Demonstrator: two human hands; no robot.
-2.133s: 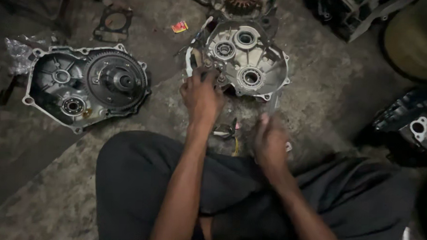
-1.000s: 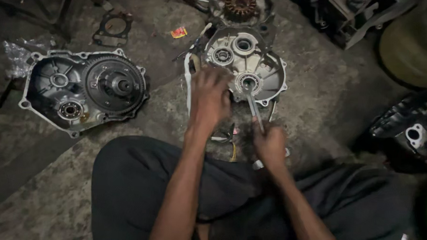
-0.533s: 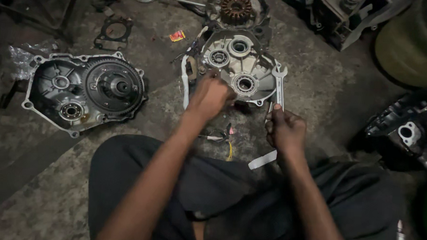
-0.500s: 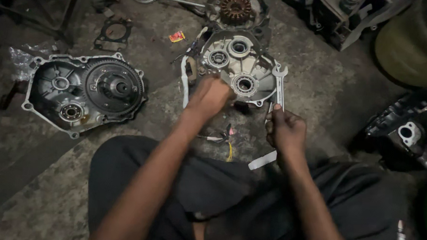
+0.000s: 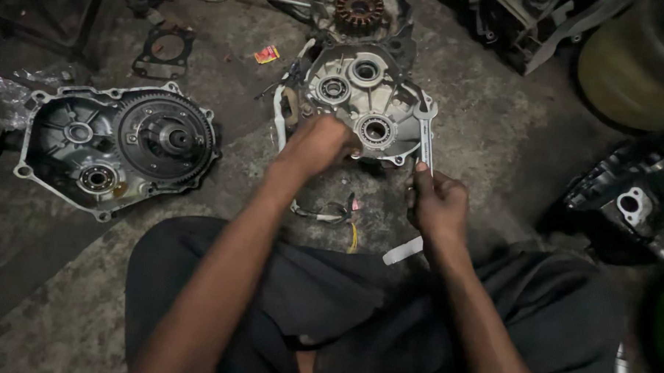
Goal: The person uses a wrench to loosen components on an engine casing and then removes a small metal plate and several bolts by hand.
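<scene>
Head view, floor workspace, landmark: the silver crankcase half.

- Silver crankcase half (image 5: pixel 368 107), one: lying open side up on the concrete floor (image 5: pixel 495 163), just ahead of the seated person's knees; three round bearing seats are showing in it.
- Left hand (image 5: pixel 320 142), one: resting on the near-left edge of the case, fingers curled onto the casting; whether they are pinching a small part is not visible.
- Right hand (image 5: pixel 438 201), one: sitting just near-right of the case, fingers clenched round the lower shank of a spanner.
- Spanner (image 5: pixel 426 134), one: running up along the case's right rim, its head sitting at the rim's upper right.
- Risk, as a judgement: the spanner head may be slipping off its seat if pulled at an angle, driving the knuckles into the rim; the case, only being steadied by one hand, may be skidding on the gritty floor; grit may be getting into the open bearings.
- Wire loom (image 5: pixel 331 212), one: lying near side of the case, between the hands, where it could be snagging.
- Second case half with large gear (image 5: pixel 120 146), one: lying well left of the case.
- Gasket (image 5: pixel 164 52), one: lying far-left of it.
- Stator with copper windings (image 5: pixel 360 7), one: sitting just beyond it.
- Small red wrapper (image 5: pixel 267 54), one: lying beyond-left.
- Dark engine part (image 5: pixel 633 204), one: lying well right.
</scene>
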